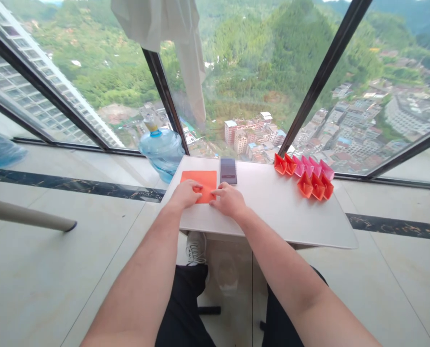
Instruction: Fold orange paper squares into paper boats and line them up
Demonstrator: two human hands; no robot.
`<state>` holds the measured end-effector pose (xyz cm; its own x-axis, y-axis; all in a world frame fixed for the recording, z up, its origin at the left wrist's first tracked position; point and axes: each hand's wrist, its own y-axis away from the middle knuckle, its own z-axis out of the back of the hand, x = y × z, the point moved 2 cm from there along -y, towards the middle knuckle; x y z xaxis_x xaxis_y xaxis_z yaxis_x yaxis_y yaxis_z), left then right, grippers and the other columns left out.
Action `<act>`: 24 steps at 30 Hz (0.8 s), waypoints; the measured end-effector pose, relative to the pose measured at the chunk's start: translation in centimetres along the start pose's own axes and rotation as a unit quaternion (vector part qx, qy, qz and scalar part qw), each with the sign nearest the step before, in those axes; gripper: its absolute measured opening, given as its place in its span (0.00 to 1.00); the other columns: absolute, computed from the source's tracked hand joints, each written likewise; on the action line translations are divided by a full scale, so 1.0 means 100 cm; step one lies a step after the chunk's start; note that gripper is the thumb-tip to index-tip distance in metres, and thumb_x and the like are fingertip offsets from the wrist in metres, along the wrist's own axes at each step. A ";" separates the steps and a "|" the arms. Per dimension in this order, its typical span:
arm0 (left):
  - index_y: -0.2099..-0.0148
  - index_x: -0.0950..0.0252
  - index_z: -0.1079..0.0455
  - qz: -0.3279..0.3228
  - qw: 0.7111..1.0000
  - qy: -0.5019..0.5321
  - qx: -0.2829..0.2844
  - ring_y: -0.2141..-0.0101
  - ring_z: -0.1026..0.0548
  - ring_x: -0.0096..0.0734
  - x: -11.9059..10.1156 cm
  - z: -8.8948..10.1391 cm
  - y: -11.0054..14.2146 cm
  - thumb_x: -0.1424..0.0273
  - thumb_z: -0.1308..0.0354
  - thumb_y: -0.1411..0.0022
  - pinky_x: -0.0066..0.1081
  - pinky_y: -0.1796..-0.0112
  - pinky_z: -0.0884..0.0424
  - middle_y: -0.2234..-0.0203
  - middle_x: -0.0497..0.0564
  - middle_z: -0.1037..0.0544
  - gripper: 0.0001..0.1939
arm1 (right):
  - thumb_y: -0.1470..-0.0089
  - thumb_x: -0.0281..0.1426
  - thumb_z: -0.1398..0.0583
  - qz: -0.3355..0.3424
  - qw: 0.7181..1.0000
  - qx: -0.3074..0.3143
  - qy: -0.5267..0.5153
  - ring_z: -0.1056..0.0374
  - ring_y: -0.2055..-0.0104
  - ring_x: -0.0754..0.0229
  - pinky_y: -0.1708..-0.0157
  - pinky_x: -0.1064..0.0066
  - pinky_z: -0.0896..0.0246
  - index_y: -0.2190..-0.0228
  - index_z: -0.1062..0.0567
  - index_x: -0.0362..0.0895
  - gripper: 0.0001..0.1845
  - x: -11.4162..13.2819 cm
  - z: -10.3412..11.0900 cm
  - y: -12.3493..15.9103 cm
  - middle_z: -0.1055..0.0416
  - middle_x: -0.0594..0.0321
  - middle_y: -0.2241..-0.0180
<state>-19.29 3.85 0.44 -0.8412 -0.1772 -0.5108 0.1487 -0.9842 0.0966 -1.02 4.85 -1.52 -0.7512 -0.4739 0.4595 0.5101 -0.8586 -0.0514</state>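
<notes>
A flat orange sheet of paper lies on the left part of a small white table. My left hand rests over its lower left part, fingers bent, thumb and forefinger closed against the paper. At the right edge of the same sheet, my right hand has its thumb and fingertips closed on the paper. Parts of the sheet's lower border are hidden beneath the hands. Just beyond my right hand lies a dark phone, its upper part blurred.
Several folded red-orange paper pieces and pink paper pieces stand at the table's far right. A large blue water bottle is on the floor beyond the left corner. Slanted windows rise behind the table. A pale pole lies left.
</notes>
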 end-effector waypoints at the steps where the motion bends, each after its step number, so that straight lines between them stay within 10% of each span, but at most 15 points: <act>1: 0.53 0.62 0.21 -0.008 1.000 0.006 0.007 0.48 0.24 0.40 0.002 0.001 0.001 0.75 0.39 0.51 0.30 0.44 0.33 0.49 0.52 0.21 0.20 | 0.45 0.42 0.37 -0.006 1.000 -0.002 -0.005 0.30 0.55 0.58 0.53 0.68 0.36 0.54 0.20 0.55 0.16 -0.001 0.000 -0.002 0.30 0.61 0.52; 13: 0.62 0.62 0.25 -0.036 0.999 0.011 0.017 0.52 0.23 0.43 0.003 0.002 0.009 0.64 0.32 0.54 0.33 0.50 0.29 0.52 0.54 0.21 0.15 | 0.43 0.38 0.39 -0.042 0.997 -0.042 -0.038 0.28 0.59 0.58 0.57 0.69 0.37 0.62 0.18 0.52 0.10 0.000 -0.007 -0.010 0.25 0.62 0.60; 24: 0.67 0.61 0.23 -0.004 0.999 0.047 0.024 0.48 0.24 0.40 0.000 0.007 0.016 0.69 0.35 0.51 0.30 0.47 0.32 0.43 0.52 0.25 0.06 | 0.53 0.29 0.39 -0.130 0.936 -0.074 -0.320 0.28 0.68 0.62 0.64 0.72 0.34 0.55 0.23 0.45 0.20 -0.010 -0.022 -0.025 0.23 0.67 0.71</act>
<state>-19.38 2.32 1.17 -0.7897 -0.1703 -0.5894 0.1149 -0.9848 0.1306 -2.48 7.09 -3.80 -0.4137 -0.0719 0.9076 0.2454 -0.9688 0.0351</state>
